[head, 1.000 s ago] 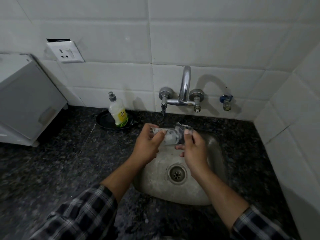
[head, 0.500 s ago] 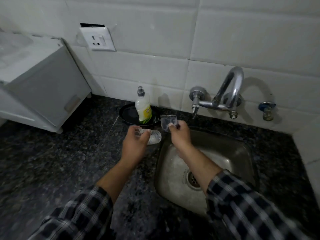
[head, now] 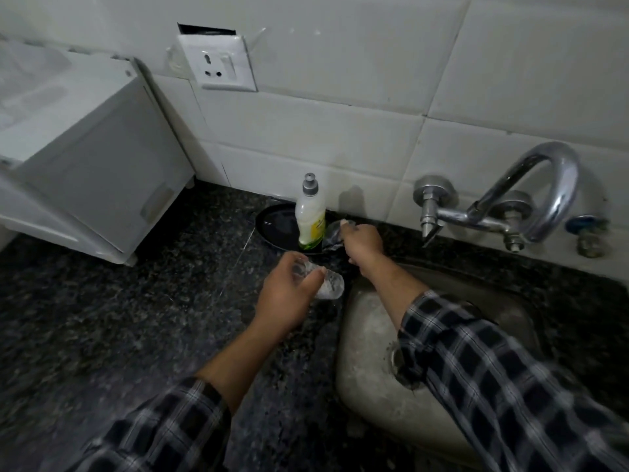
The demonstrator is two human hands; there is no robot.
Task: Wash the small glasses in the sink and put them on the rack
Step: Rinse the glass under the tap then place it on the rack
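1. Head view, the hands: the left hand (head: 289, 298) hangs over the dark speckled table (head: 119, 318), just off the 9 o'clock rim of the sink (head: 367, 379). Its fingers are curled round a small glass (head: 329, 285), which lies on its side with its free end pointing to 3 o'clock.
2. The right hand (head: 362, 241) reaches across the basin to the sink's 11 o'clock corner. Its fingers pinch a second small glass (head: 333, 235), held just beside the dish soap bottle (head: 309, 219). I cannot tell whether this glass touches the table.
3. Surroundings: the bottle stands on a black plate (head: 272, 223) against the tiled wall. The faucet (head: 544, 199) sits at 1 o'clock from the basin, and no running water shows. The drain (head: 396, 362) is partly hidden by the right plaid sleeve (head: 493, 369). A white appliance (head: 85, 158) fills the 10 o'clock side, and a wall socket (head: 218, 63) is at 12 o'clock above the bottle.
4. Step in hand, as I judge it: both glasses are out of the basin and wet, so rinsing looks done and the move to the rack is under way. The closeness to the soap leaves a re-soaping possible.
5. Next move: no rack is in view, so it must first be found, probably toward 9 o'clock. Wet glass is slippery, so the hold must be firm and each glass set down singly.
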